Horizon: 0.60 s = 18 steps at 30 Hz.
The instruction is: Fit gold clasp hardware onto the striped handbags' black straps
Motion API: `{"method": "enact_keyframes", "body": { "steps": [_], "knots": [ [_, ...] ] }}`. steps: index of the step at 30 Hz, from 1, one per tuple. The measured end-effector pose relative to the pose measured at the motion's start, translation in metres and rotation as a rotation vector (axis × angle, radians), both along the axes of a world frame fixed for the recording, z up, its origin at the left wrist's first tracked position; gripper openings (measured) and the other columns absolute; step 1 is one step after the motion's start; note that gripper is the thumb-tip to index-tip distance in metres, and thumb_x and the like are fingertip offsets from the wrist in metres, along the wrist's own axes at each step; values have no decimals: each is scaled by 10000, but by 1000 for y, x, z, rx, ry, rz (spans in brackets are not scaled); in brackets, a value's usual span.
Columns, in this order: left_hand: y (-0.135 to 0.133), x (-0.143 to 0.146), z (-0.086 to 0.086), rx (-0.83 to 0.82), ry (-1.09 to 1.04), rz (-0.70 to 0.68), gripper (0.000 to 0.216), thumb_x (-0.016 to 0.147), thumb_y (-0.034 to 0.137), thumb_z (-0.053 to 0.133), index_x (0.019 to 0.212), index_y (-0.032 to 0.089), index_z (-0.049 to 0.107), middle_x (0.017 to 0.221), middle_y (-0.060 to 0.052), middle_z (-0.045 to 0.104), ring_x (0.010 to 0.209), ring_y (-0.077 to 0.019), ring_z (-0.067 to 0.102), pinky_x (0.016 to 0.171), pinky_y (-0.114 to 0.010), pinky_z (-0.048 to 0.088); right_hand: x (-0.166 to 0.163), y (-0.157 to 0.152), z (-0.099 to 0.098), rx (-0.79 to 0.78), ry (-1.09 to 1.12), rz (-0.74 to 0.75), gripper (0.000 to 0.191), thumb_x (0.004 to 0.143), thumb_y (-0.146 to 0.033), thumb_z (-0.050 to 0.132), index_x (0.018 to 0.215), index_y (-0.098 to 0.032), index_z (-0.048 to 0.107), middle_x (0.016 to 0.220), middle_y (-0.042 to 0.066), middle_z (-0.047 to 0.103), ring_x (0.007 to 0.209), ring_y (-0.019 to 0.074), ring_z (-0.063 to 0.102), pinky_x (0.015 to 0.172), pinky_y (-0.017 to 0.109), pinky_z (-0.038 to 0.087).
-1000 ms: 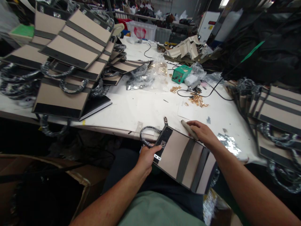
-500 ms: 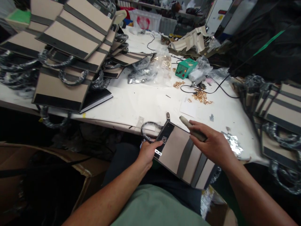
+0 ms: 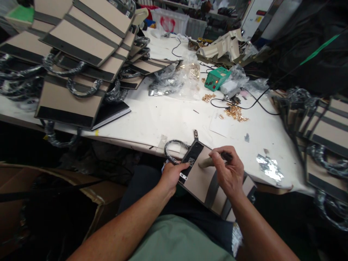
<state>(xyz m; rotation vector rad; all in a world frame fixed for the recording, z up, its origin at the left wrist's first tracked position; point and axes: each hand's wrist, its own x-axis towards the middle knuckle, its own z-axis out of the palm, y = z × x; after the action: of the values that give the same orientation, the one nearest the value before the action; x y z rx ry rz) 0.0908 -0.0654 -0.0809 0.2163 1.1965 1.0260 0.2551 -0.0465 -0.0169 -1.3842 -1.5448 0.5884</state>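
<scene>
A beige handbag (image 3: 198, 179) with dark stripes lies tilted across my lap against the table edge. My left hand (image 3: 172, 177) grips its black-banded edge, fingers underneath and thumb beside a small square metal plate (image 3: 191, 161). Just below the thumb sits a small shiny metal strip (image 3: 183, 176). A plastic-wrapped handle (image 3: 174, 148) loops out past the band, and a tab with a metal fitting (image 3: 196, 135) sticks up from the far corner. Closed in my right hand (image 3: 230, 168) is a pale, blunt-ended stick tool (image 3: 206, 163) with a dark part, its pale end over the beige panel.
Stacked bags (image 3: 81, 47) fill the table's left, above a black book (image 3: 111, 114). More bags (image 3: 330, 123) stand at right. Farther back are a green box (image 3: 216, 78), gold-coloured fittings (image 3: 236, 111), a cable and plastic bags (image 3: 187, 78). A cardboard box (image 3: 100, 203) stands lower left.
My right hand has turned and moved left, bringing the tool's pale end down from above the table to the bag's panel. My left hand keeps its hold.
</scene>
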Motion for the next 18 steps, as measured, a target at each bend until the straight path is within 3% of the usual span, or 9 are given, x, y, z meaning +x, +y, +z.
{"method": "enact_keyframes", "body": {
  "steps": [4, 8, 13, 18],
  "knots": [
    [0, 0, 0, 0, -31, -4, 300, 570, 275, 858, 812, 117, 776, 786, -96, 778, 661, -222, 707, 645, -307, 534, -25, 1, -13, 70, 320, 44, 116, 965, -337, 576, 907, -236, 571, 874, 21, 638, 822, 189, 646, 764, 360, 513],
    [7, -8, 0, -29, -103, -88, 294, 550, 260, 879, 777, 106, 772, 763, -100, 770, 635, -198, 691, 641, -291, 521, -44, 12, -26, 129, 506, 4, 186, 975, -344, 561, 841, -239, 486, 691, -51, 518, 560, 126, 539, 581, 295, 472],
    [17, -18, -5, -30, -166, -220, 339, 542, 260, 909, 807, 94, 777, 754, -115, 764, 630, -214, 690, 615, -299, 502, -48, 23, -29, 96, 571, 108, 316, 960, -368, 583, 723, -227, 430, 588, -76, 416, 434, 89, 424, 432, 240, 347],
    [16, -13, -11, -9, -165, -191, 280, 573, 286, 883, 740, 96, 763, 702, -92, 746, 575, -177, 651, 585, -279, 478, -46, 25, -22, 125, 652, 141, 332, 958, -342, 579, 686, -222, 429, 579, -71, 401, 416, 86, 412, 401, 233, 348]
  ]
}}
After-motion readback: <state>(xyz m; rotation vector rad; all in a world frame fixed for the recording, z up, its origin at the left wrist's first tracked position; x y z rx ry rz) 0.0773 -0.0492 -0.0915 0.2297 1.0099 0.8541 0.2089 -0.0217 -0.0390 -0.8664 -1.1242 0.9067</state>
